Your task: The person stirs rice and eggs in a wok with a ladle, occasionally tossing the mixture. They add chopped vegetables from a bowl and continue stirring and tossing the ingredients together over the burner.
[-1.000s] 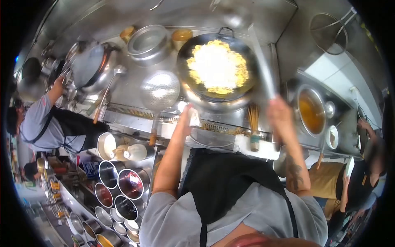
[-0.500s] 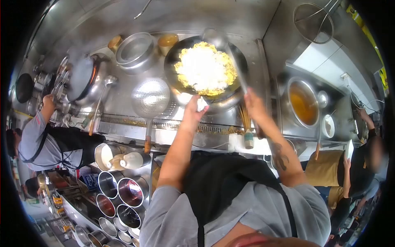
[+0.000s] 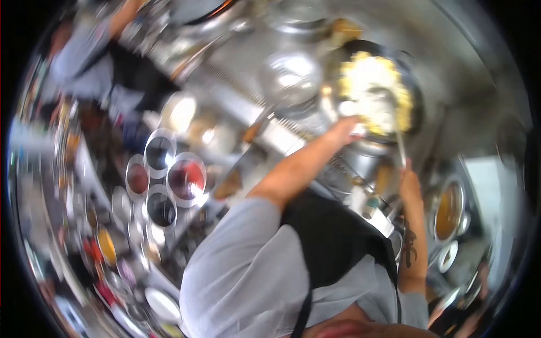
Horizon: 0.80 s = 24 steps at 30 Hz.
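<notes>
The right hand [image 3: 409,173] is closed round the handle of a ladle [image 3: 401,147], whose blurred bowl is in the yellow-white food [image 3: 366,73]; the left hand [image 3: 345,129] grips a white cloth [image 3: 358,129] at the rim of the black wok [image 3: 416,101] holding the food, with a strainer [image 3: 291,79] beside it on the steel desk [image 3: 248,53]

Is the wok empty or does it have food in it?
Not empty: the wok has yellow and white food spread over its middle, with the ladle in the right hand reaching into it.
</notes>
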Motion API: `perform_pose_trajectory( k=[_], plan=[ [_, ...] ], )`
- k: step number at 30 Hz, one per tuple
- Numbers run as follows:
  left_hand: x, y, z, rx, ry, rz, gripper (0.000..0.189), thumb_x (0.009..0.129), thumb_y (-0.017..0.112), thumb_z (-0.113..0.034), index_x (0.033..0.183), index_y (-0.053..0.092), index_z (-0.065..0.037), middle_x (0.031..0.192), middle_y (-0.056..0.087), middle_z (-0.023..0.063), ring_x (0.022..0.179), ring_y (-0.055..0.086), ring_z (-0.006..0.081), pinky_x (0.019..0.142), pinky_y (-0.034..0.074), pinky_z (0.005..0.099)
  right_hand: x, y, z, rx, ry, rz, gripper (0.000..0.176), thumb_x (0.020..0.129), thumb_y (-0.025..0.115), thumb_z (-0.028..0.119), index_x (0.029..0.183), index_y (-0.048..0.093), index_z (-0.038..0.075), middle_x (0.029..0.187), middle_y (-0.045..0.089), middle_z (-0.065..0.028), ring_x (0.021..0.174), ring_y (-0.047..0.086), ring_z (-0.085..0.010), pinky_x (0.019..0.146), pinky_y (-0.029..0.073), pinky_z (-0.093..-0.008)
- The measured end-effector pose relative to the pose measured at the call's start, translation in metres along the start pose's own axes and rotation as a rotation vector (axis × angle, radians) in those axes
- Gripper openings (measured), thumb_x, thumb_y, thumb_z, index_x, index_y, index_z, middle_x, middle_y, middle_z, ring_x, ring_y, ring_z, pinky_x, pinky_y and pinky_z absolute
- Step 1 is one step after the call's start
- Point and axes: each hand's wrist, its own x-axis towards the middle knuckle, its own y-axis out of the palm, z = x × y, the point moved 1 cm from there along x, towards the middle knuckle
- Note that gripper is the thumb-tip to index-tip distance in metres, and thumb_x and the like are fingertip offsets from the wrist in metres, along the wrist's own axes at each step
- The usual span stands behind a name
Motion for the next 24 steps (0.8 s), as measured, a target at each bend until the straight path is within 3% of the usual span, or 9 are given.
perform_pose_trajectory(
  k=[1, 2, 3, 8, 11, 14, 17, 23, 24],
  plan=[
    [0.010, -0.006, 0.008, -0.053, 0.035, 0.036, 0.019, 0.081, 0.064, -0.022, 0.098, 0.061, -0.014, 0.082, 0.063, 0.0019, 0.070, 0.059, 0.0146, 0.051, 0.047, 0.0275, 0.010, 0.000, -0.005, 0.073, -0.026, -0.007, 0.044, 0.093, 0.046, 0.017, 0.135, 0.040, 0.005, 0.083, 0.063, -0.0254, 0.078, 0.063, -0.0353, 0.069, 0.047, -0.0445],
    [0.010, -0.003, 0.005, -0.089, 0.019, 0.021, 0.021, 0.081, 0.063, -0.019, 0.101, 0.060, -0.014, 0.083, 0.063, 0.0022, 0.069, 0.060, 0.0144, 0.051, 0.047, 0.0290, 0.006, -0.014, -0.003, 0.275, 0.034, 0.051, 0.044, 0.094, 0.047, 0.019, 0.136, 0.041, 0.009, 0.070, 0.053, -0.0119, 0.058, 0.050, -0.0209, 0.052, 0.040, -0.0345],
    [0.016, -0.001, 0.007, 0.037, -0.022, -0.106, 0.030, 0.079, 0.063, -0.022, 0.107, 0.059, -0.012, 0.098, 0.061, 0.0039, 0.087, 0.057, 0.0192, 0.065, 0.049, 0.0359, 0.003, -0.030, 0.002, 0.474, 0.106, 0.098, 0.045, 0.095, 0.049, 0.021, 0.138, 0.041, 0.013, 0.058, 0.044, 0.0016, 0.039, 0.037, -0.0065, 0.034, 0.032, -0.0245],
    [-0.011, 0.014, -0.006, 0.024, 0.015, -0.283, 0.031, 0.079, 0.063, -0.015, 0.108, 0.056, -0.010, 0.091, 0.062, 0.0061, 0.080, 0.059, 0.0188, 0.054, 0.047, 0.0347, -0.023, -0.067, 0.015, 0.665, 0.130, -0.104, 0.048, 0.098, 0.044, 0.025, 0.143, 0.032, 0.014, 0.056, 0.038, 0.0030, 0.039, 0.036, -0.0058, 0.032, 0.031, -0.0222],
    [-0.003, 0.013, -0.005, 0.020, -0.016, -0.266, 0.028, 0.079, 0.063, -0.015, 0.106, 0.058, -0.009, 0.089, 0.062, 0.0066, 0.076, 0.060, 0.0191, 0.050, 0.046, 0.0333, 0.005, -0.004, 0.003, 0.624, 0.198, -0.151, 0.046, 0.096, 0.048, 0.030, 0.139, 0.039, 0.017, 0.053, 0.040, 0.0023, 0.036, 0.038, -0.0074, 0.030, 0.031, -0.0234],
    [0.000, 0.013, -0.008, 0.062, -0.042, -0.272, 0.025, 0.080, 0.063, -0.015, 0.103, 0.059, -0.008, 0.086, 0.062, 0.0071, 0.069, 0.060, 0.0195, 0.045, 0.045, 0.0316, 0.025, 0.000, -0.018, 0.788, 0.222, 0.229, 0.046, 0.095, 0.050, 0.033, 0.137, 0.041, 0.019, 0.055, 0.041, 0.0026, 0.036, 0.037, -0.0073, 0.032, 0.031, -0.0221],
    [-0.009, 0.019, -0.011, 0.057, -0.014, -0.305, 0.025, 0.080, 0.062, -0.015, 0.103, 0.059, -0.007, 0.084, 0.063, 0.0077, 0.065, 0.060, 0.0198, 0.041, 0.043, 0.0304, -0.007, -0.063, 0.014, 0.763, 0.277, 0.110, 0.048, 0.096, 0.049, 0.034, 0.140, 0.037, 0.018, 0.060, 0.043, 0.0017, 0.037, 0.038, -0.0072, 0.032, 0.032, -0.0217],
    [0.017, 0.004, 0.003, 0.068, -0.008, -0.280, 0.029, 0.078, 0.063, -0.017, 0.106, 0.056, -0.010, 0.092, 0.060, 0.0082, 0.077, 0.057, 0.0207, 0.052, 0.049, 0.0354, 0.001, -0.032, 0.018, 0.866, 0.120, -0.211, 0.051, 0.096, 0.049, 0.031, 0.142, 0.034, 0.014, 0.059, 0.042, 0.0012, 0.037, 0.039, -0.0073, 0.032, 0.034, -0.0232],
    [0.017, 0.005, 0.004, 0.064, -0.017, -0.281, 0.031, 0.078, 0.063, -0.018, 0.107, 0.056, -0.010, 0.092, 0.059, 0.0085, 0.078, 0.057, 0.0209, 0.052, 0.049, 0.0349, 0.003, -0.015, 0.021, 0.881, 0.113, -0.093, 0.051, 0.096, 0.049, 0.030, 0.142, 0.033, 0.014, 0.060, 0.043, 0.0004, 0.037, 0.039, -0.0074, 0.033, 0.035, -0.0235]
  ],
)
